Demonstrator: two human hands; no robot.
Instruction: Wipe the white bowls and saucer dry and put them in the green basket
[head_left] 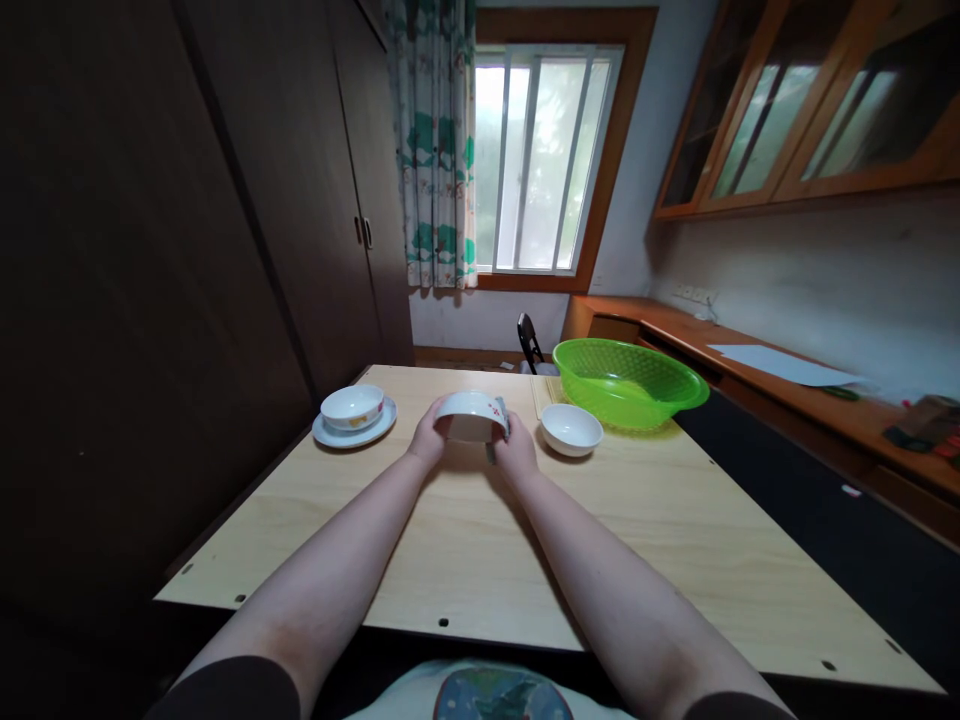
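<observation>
A white bowl [471, 403] with small red marks is held on its side above the middle of the table, its rim turned down toward me. My left hand [430, 436] is closed on the bowl's left side. On the opposite side, my right hand [517, 446] grips the bowl with a greyish-green cloth [491, 453] between hand and bowl. Most of the cloth is hidden. Just right of my right hand, a plain white bowl [571, 430] stands upright. Over to the left, a patterned bowl [351, 409] sits on a white plate [330, 436].
A green plastic basin [630, 384] stands at the table's back right corner. The pale wooden table [480, 545] has small holes along its front edge. A dark wardrobe [247, 200] borders the left side. Behind the table are a black chair [529, 335] and a window.
</observation>
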